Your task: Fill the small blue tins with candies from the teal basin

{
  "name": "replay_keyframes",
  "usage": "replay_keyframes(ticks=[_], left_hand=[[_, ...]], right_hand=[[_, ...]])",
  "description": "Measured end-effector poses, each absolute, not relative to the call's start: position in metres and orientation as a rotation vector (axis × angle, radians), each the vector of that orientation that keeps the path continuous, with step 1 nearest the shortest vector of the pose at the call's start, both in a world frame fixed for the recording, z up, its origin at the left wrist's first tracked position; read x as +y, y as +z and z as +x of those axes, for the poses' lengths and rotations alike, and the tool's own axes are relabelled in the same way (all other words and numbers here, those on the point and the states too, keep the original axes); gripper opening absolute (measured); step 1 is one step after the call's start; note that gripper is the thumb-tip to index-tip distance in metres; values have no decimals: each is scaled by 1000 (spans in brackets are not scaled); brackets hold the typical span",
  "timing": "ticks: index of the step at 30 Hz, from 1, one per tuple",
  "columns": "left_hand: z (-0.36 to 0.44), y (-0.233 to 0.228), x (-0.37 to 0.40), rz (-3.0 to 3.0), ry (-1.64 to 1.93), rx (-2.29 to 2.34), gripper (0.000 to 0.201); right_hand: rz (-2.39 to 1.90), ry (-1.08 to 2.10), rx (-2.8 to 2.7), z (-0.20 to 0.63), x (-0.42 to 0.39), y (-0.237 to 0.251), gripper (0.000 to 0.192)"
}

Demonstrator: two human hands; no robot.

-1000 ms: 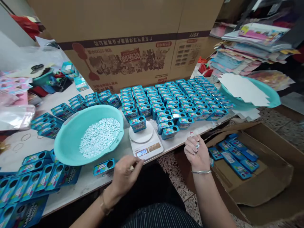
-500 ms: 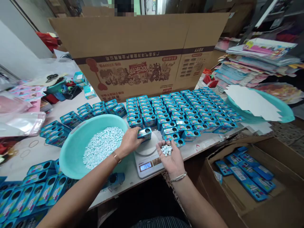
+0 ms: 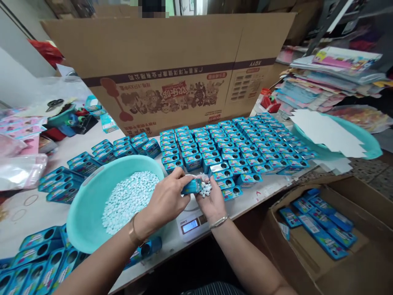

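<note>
My left hand (image 3: 166,200) grips a small blue tin (image 3: 191,186) and holds it tipped on its side above the white scale (image 3: 192,224). My right hand (image 3: 211,200) is cupped around a heap of white candies (image 3: 205,189), pressed against the tin's mouth. A teal basin (image 3: 89,213) full of the same white candies sits just left of my hands. Rows of several matching blue tins (image 3: 233,147) stand on the table beyond the scale.
A large cardboard box (image 3: 172,69) stands behind the tins. More blue tins lie flat at the left front (image 3: 39,254). A second teal basin (image 3: 365,143) holds white paper on the right. An open carton (image 3: 319,229) on the floor holds flat blue packs.
My left hand has lifted the tin off the scale and tipped it. My right hand has closed in, bringing its candies to the tin's opening. The scale's plate is now bare.
</note>
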State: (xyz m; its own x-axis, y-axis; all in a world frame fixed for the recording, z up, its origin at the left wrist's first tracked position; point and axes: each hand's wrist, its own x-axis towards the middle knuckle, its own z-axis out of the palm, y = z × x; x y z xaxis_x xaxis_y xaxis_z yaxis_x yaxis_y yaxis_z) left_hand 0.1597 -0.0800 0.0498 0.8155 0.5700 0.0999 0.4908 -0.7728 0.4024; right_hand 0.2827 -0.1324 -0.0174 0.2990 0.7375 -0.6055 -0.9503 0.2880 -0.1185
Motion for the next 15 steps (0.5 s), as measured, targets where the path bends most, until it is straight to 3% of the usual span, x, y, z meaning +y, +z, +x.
replay_keyframes(ticks=[15], left_hand=[[150, 62, -81, 2529, 548, 805, 38]], right_hand=[[-539, 1196, 419, 283, -124, -20, 33]])
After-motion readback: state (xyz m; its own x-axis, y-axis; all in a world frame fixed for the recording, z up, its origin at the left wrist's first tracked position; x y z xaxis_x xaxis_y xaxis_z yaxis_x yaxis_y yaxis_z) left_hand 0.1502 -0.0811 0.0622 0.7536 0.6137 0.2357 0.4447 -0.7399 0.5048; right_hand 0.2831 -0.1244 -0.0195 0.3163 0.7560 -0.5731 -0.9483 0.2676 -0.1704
